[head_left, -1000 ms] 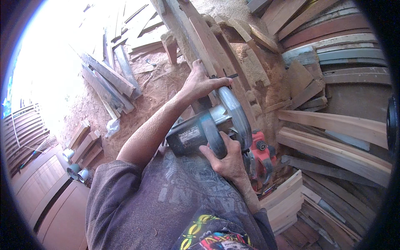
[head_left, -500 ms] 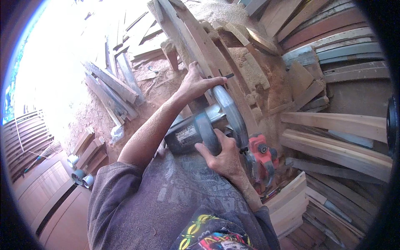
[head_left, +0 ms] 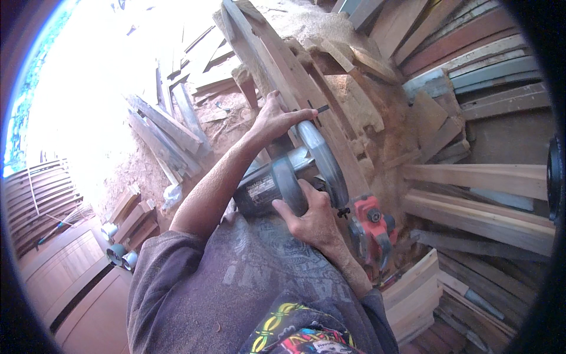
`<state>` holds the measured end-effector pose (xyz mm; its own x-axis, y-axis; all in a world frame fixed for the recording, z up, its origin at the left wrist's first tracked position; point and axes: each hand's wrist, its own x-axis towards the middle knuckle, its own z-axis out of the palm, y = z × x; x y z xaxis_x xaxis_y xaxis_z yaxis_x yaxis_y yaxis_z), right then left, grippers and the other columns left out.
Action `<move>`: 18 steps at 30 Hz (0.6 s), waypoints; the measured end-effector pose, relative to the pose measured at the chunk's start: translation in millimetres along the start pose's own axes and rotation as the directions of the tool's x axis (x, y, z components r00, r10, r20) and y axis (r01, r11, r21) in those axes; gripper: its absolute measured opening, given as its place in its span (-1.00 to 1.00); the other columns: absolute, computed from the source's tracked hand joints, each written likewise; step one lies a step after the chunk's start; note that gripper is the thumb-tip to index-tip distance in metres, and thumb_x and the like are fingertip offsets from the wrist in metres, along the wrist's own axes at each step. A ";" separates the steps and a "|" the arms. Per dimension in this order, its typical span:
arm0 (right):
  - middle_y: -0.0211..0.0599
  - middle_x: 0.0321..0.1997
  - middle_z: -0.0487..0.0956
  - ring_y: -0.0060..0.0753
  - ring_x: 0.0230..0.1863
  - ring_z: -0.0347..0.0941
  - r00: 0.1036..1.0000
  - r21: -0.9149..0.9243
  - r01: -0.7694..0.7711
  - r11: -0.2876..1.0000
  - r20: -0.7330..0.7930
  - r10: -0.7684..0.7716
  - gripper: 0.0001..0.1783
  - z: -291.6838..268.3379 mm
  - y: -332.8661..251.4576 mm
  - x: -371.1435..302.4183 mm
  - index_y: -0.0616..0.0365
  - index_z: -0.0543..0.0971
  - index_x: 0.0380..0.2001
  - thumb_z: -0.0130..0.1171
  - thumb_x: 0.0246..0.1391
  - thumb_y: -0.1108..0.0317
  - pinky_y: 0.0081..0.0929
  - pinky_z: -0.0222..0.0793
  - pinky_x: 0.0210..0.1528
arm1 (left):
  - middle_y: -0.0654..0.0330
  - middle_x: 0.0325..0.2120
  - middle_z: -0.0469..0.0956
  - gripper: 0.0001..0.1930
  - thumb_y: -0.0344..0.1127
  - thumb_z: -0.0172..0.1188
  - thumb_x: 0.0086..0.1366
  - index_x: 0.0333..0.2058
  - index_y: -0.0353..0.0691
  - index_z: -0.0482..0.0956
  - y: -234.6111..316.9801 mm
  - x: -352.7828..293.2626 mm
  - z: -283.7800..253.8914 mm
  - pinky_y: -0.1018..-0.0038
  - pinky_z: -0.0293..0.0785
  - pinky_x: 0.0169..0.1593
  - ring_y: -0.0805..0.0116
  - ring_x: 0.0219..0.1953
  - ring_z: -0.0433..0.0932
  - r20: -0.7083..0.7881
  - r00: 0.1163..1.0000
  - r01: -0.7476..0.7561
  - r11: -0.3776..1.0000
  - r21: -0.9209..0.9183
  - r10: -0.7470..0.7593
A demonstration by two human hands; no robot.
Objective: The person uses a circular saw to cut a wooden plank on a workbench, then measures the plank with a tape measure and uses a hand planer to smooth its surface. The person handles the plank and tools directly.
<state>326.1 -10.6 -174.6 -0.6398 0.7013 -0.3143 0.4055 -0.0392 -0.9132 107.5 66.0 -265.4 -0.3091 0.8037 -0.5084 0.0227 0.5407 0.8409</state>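
A circular saw with a grey metal blade guard (head_left: 325, 162) and a dark motor housing (head_left: 254, 196) rests against a long wooden plank (head_left: 287, 74) in front of me. My right hand (head_left: 317, 217) wraps round the saw's blue-grey handle (head_left: 287, 179). At the saw's front lies my left hand (head_left: 277, 121), its thumb stretched right over the tip of the guard, beside a short black rod (head_left: 322, 108). The left hand's other fingers are partly hidden at the plank's edge. The blade is not visible.
A red and black power tool (head_left: 372, 219) sits right of the saw. Timber beams (head_left: 477, 218) jut in from the right, and stacked boards (head_left: 483, 53) lie beyond. Loose offcuts (head_left: 165, 133) lie on the sawdust-covered ground at the left. Wooden panels (head_left: 71, 253) are at lower left.
The surroundings have shifted slightly right and down in view. The saw's handle and motor housing sit a little further left of the guard. Both hands keep their places on the saw.
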 end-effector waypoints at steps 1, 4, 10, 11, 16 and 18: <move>-0.02 -0.16 0.78 -0.14 -0.08 0.76 1.000 0.004 -0.007 1.000 0.007 0.007 -0.67 -0.1 -1.4 1.1 0.30 0.65 -0.05 0.44 0.20 0.34 -0.22 0.61 0.04 | -0.17 0.01 0.59 0.53 0.28 0.75 -0.11 0.49 -0.69 -0.04 -5.8 5.4 -0.8 0.29 0.57 0.19 0.04 0.10 0.65 -0.009 1.000 0.005 1.000 0.019 -0.005; 0.04 -0.19 0.76 -0.02 -0.10 0.76 1.000 0.013 0.014 1.000 0.001 -0.014 -0.66 0.6 -3.8 4.7 0.30 0.64 -0.06 0.46 0.18 0.35 -0.17 0.62 -0.01 | -0.23 -0.01 0.63 0.45 0.28 0.73 -0.09 0.42 -0.73 0.06 -9.3 10.8 -1.6 0.27 0.62 0.18 0.01 0.07 0.69 -0.034 0.999 -0.002 0.999 0.054 0.004; 0.11 -0.24 0.75 0.09 -0.13 0.76 0.999 0.022 0.047 0.999 -0.018 -0.047 -0.66 2.7 -4.5 10.2 0.29 0.62 -0.08 0.47 0.17 0.36 -0.13 0.64 -0.07 | -0.20 0.00 0.61 0.51 0.28 0.73 -0.09 0.47 -0.70 -0.03 -6.9 14.3 -5.6 0.28 0.59 0.20 0.05 0.07 0.67 -0.020 1.000 0.004 0.999 0.048 -0.003; 0.05 -0.21 0.76 -0.03 -0.12 0.76 1.000 0.015 0.017 1.000 -0.005 -0.017 -0.67 2.4 -5.1 10.5 0.31 0.63 -0.07 0.46 0.18 0.36 -0.18 0.62 -0.03 | -0.16 0.01 0.60 0.53 0.27 0.74 -0.08 0.51 -0.65 -0.07 -7.9 16.2 -6.8 0.29 0.57 0.22 0.07 0.08 0.65 -0.013 1.000 0.029 0.997 0.067 -0.029; 0.05 -0.22 0.76 -0.03 -0.12 0.76 1.000 0.019 0.016 1.000 0.001 -0.016 -0.68 3.9 -7.2 15.9 0.30 0.63 -0.09 0.46 0.18 0.36 -0.18 0.62 -0.05 | -0.15 0.01 0.61 0.53 0.27 0.74 -0.07 0.51 -0.64 -0.08 -11.5 22.2 -10.9 0.27 0.56 0.22 0.07 0.08 0.65 -0.002 1.000 0.017 0.999 0.033 -0.017; 0.19 -0.26 0.73 0.26 -0.13 0.75 0.996 0.013 0.081 0.997 -0.026 -0.081 -0.66 6.9 -2.0 18.6 0.27 0.61 -0.10 0.50 0.14 0.36 -0.07 0.65 -0.12 | -0.15 0.01 0.61 0.53 0.28 0.73 -0.08 0.51 -0.64 -0.07 -10.0 22.0 -13.1 0.27 0.56 0.22 0.07 0.09 0.65 0.006 1.000 0.025 0.999 0.036 -0.026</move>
<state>308.9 -2.4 -180.5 -0.6532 0.7206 -0.2327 0.3436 0.0082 -0.9391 88.0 75.1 -282.6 -0.3040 0.7911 -0.5309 0.0494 0.5696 0.8204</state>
